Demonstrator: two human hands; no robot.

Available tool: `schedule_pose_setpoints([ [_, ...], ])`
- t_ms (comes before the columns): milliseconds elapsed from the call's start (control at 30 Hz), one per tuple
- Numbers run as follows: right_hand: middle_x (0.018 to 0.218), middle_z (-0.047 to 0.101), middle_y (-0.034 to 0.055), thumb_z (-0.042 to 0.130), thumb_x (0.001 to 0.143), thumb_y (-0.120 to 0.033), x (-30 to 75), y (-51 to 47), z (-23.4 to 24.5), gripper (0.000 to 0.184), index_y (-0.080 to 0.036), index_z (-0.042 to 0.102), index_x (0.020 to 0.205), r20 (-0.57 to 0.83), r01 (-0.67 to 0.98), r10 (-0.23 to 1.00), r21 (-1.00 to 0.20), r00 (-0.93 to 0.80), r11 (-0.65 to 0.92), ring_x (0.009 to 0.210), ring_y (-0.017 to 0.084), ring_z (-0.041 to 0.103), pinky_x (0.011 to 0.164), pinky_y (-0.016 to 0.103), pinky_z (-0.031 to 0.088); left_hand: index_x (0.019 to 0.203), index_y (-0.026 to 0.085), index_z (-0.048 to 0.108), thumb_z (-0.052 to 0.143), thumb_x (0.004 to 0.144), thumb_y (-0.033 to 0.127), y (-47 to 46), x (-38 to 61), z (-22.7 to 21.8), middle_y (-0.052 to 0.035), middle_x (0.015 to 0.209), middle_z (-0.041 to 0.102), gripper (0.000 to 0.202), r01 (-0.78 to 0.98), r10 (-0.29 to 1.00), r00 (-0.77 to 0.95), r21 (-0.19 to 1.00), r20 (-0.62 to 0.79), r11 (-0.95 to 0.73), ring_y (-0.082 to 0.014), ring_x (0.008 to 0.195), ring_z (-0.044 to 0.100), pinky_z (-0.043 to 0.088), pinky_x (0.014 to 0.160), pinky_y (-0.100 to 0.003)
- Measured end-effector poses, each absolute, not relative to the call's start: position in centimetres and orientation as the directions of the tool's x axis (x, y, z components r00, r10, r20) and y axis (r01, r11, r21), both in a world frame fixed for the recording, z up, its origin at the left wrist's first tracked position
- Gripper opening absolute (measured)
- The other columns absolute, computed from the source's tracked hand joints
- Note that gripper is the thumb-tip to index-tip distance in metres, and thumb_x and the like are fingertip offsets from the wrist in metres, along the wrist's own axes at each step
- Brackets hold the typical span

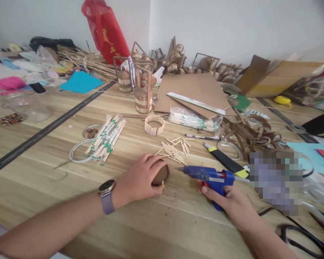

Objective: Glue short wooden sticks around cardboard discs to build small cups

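My left hand (142,176), with a watch on its wrist, is closed around a round brown cardboard disc (161,174) with a ridged edge. A short pale stick shows near my left thumb. My right hand (229,201) grips a blue hot glue gun (209,176) by its handle. The gun's nozzle points left, a little apart from the disc's edge. Just beyond lie several short cut sticks (174,151) in a loose pile. A small round basket (154,125) with an upright stick wall stands farther back.
Wrapped chopsticks (106,138) lie beside rolls of tape (81,151) at left. A utility knife (225,162) rests beyond the glue gun. Finished stick baskets (143,97), cardboard sheets (186,90), brown strips (248,133) and a cardboard box (278,79) stand behind. Black scissors (299,237) lie at lower right.
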State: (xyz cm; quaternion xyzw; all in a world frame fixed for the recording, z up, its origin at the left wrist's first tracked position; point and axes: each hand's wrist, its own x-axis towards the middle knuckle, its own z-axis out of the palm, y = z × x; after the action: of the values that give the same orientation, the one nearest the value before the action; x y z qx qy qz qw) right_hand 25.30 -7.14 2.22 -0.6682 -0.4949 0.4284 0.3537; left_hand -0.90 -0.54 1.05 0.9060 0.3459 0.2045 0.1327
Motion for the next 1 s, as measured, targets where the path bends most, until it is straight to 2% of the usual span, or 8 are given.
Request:
schedule_pose_setpoints([
  [67,0.069,0.070,0.0025,0.072,0.066,-0.065,25.5,-7.2,2.2,0.044,-0.022,0.074,0.074,-0.181,0.440,0.976,-0.871,0.123,-0.217,0.065,0.020,0.063,0.064,0.030,0.054,0.129,0.017,0.050,0.069,0.075,0.025,-0.4,-1.0,1.0,-0.0122,0.135,0.054,0.058,0.574,0.685,0.671,0.384,0.284,-0.723,-0.0324,0.122,0.044,0.041,0.105,-0.050],
  [167,0.084,0.077,0.0042,0.065,0.074,-0.061,25.9,-7.2,2.0,0.040,-0.024,0.076,0.085,-0.150,0.553,0.988,-0.826,-0.034,-0.106,0.080,0.026,0.070,0.076,0.035,0.058,0.129,0.016,0.051,0.068,0.075,0.025,-0.3,-1.0,1.0,-0.0124,0.135,0.053,0.057,0.581,0.687,0.672,0.379,0.277,-0.721,-0.0324,0.121,0.044,0.042,0.105,-0.049],
  [300,0.095,0.077,0.0088,0.064,0.075,-0.057,26.0,-7.4,1.6,0.041,-0.022,0.076,0.093,-0.083,0.701,0.993,-0.713,-0.088,0.002,0.089,0.030,0.072,0.079,0.040,0.059,0.128,0.015,0.051,0.069,0.075,0.025,-0.4,-0.9,1.0,-0.0125,0.135,0.053,0.057,0.583,0.692,0.672,0.388,0.263,-0.714,-0.0324,0.121,0.044,0.042,0.105,-0.048],
  [400,0.088,0.077,0.0088,0.063,0.075,-0.056,25.3,-7.6,1.6,0.036,-0.023,0.075,0.083,-0.003,0.746,0.991,-0.658,-0.137,0.101,0.086,0.030,0.072,0.076,0.038,0.060,0.128,0.016,0.051,0.069,0.074,0.025,-0.4,-0.9,0.9,-0.0119,0.135,0.053,0.058,0.582,0.697,0.668,0.400,0.262,-0.708,-0.0324,0.121,0.043,0.041,0.105,-0.048],
  [533,0.073,0.073,0.0050,0.058,0.082,-0.051,24.2,-7.7,2.0,0.028,-0.027,0.071,0.073,0.063,0.712,0.970,-0.668,-0.235,0.216,0.079,0.026,0.070,0.072,0.035,0.059,0.129,0.019,0.050,0.068,0.075,0.024,-0.5,-0.9,0.9,-0.0112,0.135,0.053,0.057,0.573,0.700,0.663,0.421,0.266,-0.703,-0.0321,0.122,0.043,0.041,0.105,-0.049],
  [767,0.063,0.067,0.0034,0.064,0.080,-0.047,23.7,-7.5,2.1,0.022,-0.029,0.068,0.067,0.109,0.676,0.963,-0.692,-0.248,0.252,0.066,0.024,0.066,0.061,0.034,0.057,0.130,0.020,0.049,0.067,0.075,0.023,-0.4,-0.9,1.0,-0.0114,0.136,0.052,0.058,0.564,0.698,0.666,0.434,0.264,-0.702,-0.0323,0.122,0.044,0.041,0.105,-0.051],
  [1000,0.065,0.068,0.0032,0.066,0.080,-0.046,23.6,-7.6,1.8,0.020,-0.029,0.069,0.071,0.141,0.669,0.961,-0.694,-0.237,0.267,0.069,0.025,0.067,0.067,0.036,0.057,0.128,0.018,0.051,0.069,0.074,0.022,-0.4,-0.9,1.0,-0.0123,0.135,0.053,0.058,0.567,0.701,0.663,0.433,0.264,-0.700,-0.0325,0.123,0.044,0.041,0.106,-0.050],
])
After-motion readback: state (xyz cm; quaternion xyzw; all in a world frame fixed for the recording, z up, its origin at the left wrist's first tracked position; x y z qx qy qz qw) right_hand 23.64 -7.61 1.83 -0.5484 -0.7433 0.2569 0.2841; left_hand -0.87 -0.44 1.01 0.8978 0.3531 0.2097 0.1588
